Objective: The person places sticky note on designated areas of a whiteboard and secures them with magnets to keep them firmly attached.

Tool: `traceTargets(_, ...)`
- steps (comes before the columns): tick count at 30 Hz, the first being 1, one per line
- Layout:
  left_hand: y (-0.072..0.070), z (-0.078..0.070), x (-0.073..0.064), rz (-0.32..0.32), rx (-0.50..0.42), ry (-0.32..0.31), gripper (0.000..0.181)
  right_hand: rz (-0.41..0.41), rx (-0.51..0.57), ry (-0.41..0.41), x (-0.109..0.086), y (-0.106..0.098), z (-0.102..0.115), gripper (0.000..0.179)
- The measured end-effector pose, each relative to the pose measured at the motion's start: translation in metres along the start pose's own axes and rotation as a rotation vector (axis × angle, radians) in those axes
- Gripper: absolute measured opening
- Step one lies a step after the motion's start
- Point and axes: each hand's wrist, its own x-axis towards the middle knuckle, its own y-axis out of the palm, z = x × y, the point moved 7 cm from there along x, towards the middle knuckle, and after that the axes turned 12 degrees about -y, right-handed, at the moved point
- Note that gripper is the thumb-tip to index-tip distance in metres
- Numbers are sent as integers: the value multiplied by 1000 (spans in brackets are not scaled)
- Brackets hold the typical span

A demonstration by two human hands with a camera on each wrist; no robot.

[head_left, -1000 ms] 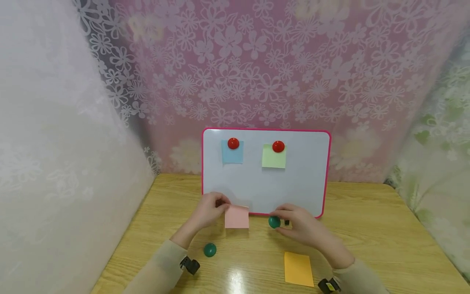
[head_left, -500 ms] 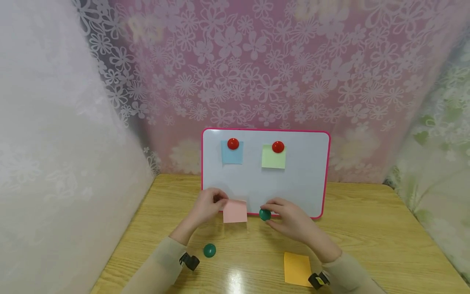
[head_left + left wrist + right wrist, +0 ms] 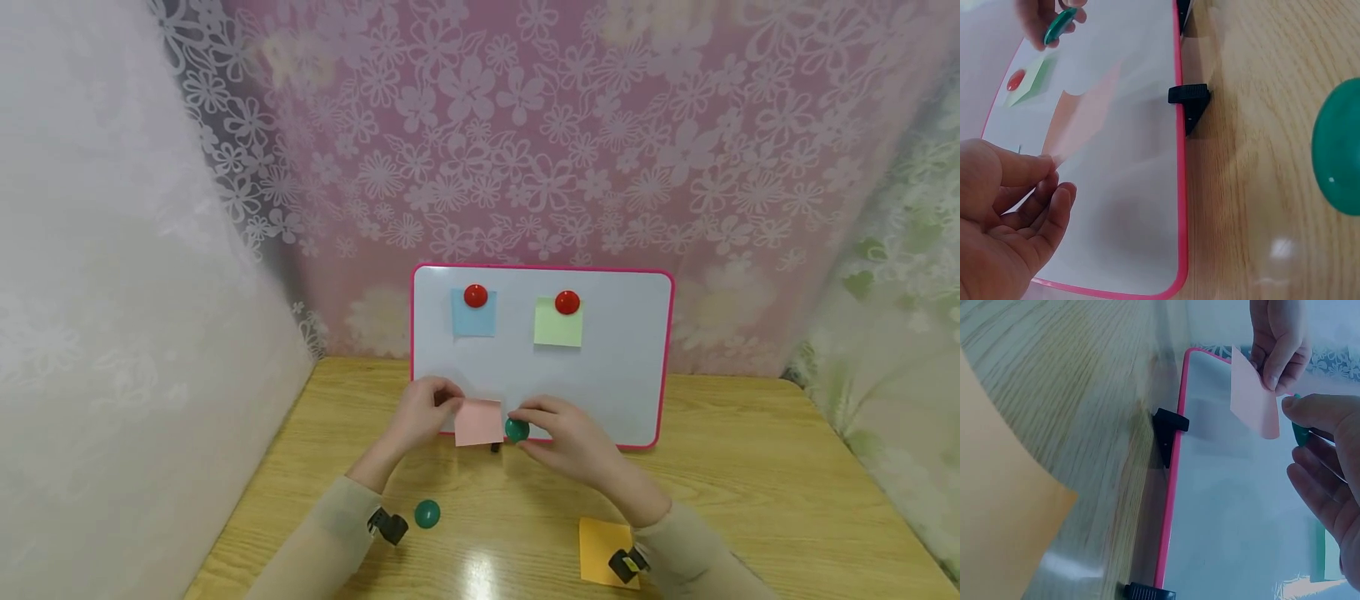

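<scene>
My left hand (image 3: 422, 414) pinches a pink sticky note (image 3: 478, 423) by its upper left corner, before the lower part of a whiteboard (image 3: 615, 358). In the left wrist view the pink note (image 3: 1082, 119) stands off the board's surface. Between thumb and fingers my right hand (image 3: 573, 442) holds a round green magnet (image 3: 517, 429), just right of the note and apart from it. Higher on the board, one red magnet (image 3: 476, 296) sits on a blue note (image 3: 474, 323) and another red magnet (image 3: 567, 302) on a light green note (image 3: 558, 332).
A second green magnet (image 3: 427, 514) lies on the wooden table (image 3: 750, 483) near my left wrist. An orange note (image 3: 597, 546) lies at the front, partly under my right wrist camera. Black feet (image 3: 1169, 428) hold the board's pink-edged bottom. Patterned cloth surrounds the table.
My right hand has moved left and slightly up with the green magnet, closing in on the pink note. My left hand has raised the note a little against the board's lower area.
</scene>
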Motion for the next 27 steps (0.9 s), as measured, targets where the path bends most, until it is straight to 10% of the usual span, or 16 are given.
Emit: traceTargets(27,-13,-4,16,-79,55,-18,6,33,3,138,39,27,-15,43)
